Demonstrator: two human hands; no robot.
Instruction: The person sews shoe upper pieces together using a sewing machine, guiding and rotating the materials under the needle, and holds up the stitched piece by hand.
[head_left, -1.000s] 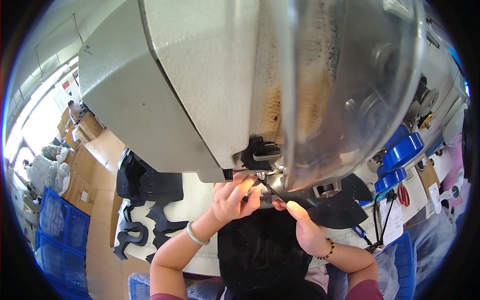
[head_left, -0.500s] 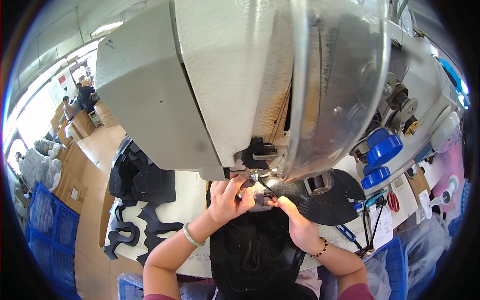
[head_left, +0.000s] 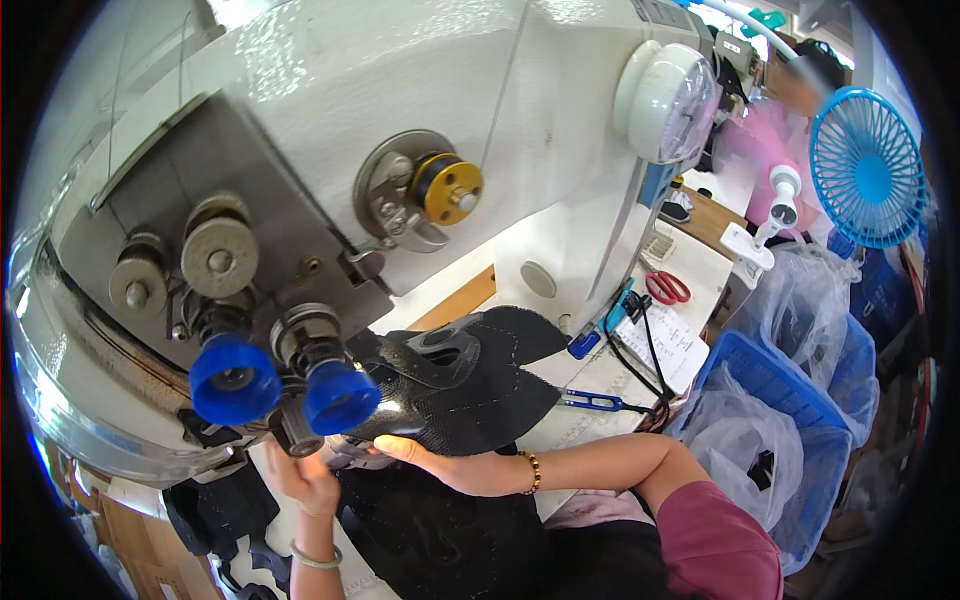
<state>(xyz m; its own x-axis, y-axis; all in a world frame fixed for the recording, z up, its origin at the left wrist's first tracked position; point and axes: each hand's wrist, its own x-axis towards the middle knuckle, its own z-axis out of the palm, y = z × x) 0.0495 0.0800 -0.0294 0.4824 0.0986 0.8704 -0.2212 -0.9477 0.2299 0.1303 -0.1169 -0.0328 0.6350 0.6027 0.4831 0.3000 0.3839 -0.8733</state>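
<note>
My view has swung sideways; both hands stayed at the needle. Right hand [head_left: 440,462] grasps the black shoe upper [head_left: 470,385] by its edge; left hand [head_left: 305,478] fingers curl below the blue knobs [head_left: 285,385], grip indeterminate.

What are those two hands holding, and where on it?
The right hand grips the black shoe piece by its near edge, thumb on top. The left hand is up under the sewing machine; its hold cannot be told.

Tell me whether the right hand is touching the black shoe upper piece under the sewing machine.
Touching. The head view shows the right hand pressed against the lower edge of the black shoe upper piece, thumb along its rim, no gap.
</note>
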